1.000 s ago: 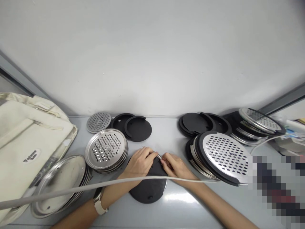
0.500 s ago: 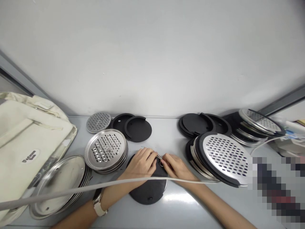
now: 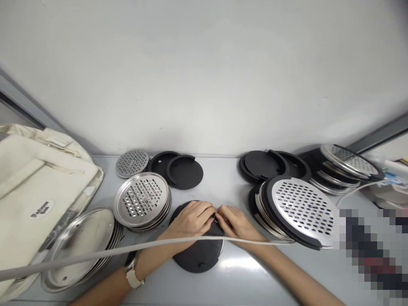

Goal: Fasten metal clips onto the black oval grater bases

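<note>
Pinching a small ring [image 3: 216, 219], the right grip [image 3: 223, 217] is closed; the left grip [image 3: 210, 216] curls over the black disc [image 3: 198, 256], what its fingers hold hidden. The disc lies on the desk [image 3: 248, 282], looking stiff and fairly light, probably best steadied by its rim.

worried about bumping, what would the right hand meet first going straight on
Likely the left hand, whose fingers sit just ahead of the right hand; depth is unclear.
</note>
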A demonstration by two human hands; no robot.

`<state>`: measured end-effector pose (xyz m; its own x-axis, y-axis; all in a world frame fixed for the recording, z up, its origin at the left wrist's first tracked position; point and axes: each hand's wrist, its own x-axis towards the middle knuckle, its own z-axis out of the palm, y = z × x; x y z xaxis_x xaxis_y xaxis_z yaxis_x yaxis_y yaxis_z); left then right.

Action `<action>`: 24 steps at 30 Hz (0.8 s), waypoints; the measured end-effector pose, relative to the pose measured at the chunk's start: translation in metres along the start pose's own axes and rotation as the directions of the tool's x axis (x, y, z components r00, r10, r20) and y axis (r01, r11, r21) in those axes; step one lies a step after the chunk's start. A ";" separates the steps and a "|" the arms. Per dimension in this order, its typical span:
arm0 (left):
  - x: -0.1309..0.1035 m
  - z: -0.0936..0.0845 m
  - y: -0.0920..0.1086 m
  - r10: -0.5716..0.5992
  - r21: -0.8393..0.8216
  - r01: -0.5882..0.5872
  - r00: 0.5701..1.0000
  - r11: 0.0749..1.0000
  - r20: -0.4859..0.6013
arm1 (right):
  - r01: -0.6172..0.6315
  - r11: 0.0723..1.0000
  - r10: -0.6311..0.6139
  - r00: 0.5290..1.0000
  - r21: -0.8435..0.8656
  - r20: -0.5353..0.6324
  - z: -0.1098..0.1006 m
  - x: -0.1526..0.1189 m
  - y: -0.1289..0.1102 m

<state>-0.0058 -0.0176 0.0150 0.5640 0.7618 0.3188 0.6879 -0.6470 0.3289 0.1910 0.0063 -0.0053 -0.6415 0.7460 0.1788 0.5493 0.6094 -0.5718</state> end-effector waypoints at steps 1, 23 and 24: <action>0.000 0.000 0.000 0.002 -0.006 -0.002 1.000 1.000 0.000 | -0.001 1.000 0.001 1.000 -0.002 -0.001 0.000 0.000 0.000; -0.003 0.006 -0.006 0.150 0.072 -0.146 0.988 0.987 -0.047 | -0.014 0.999 0.013 1.000 0.038 0.023 -0.002 0.002 -0.002; -0.004 0.006 -0.006 0.145 0.065 -0.142 0.988 0.988 -0.043 | -0.012 0.999 0.011 1.000 0.037 0.023 -0.003 0.002 -0.003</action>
<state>-0.0095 -0.0162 0.0066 0.6376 0.6577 0.4011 0.6289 -0.7451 0.2219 0.1895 0.0070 -0.0013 -0.6474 0.7465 0.1537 0.5369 0.5898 -0.6032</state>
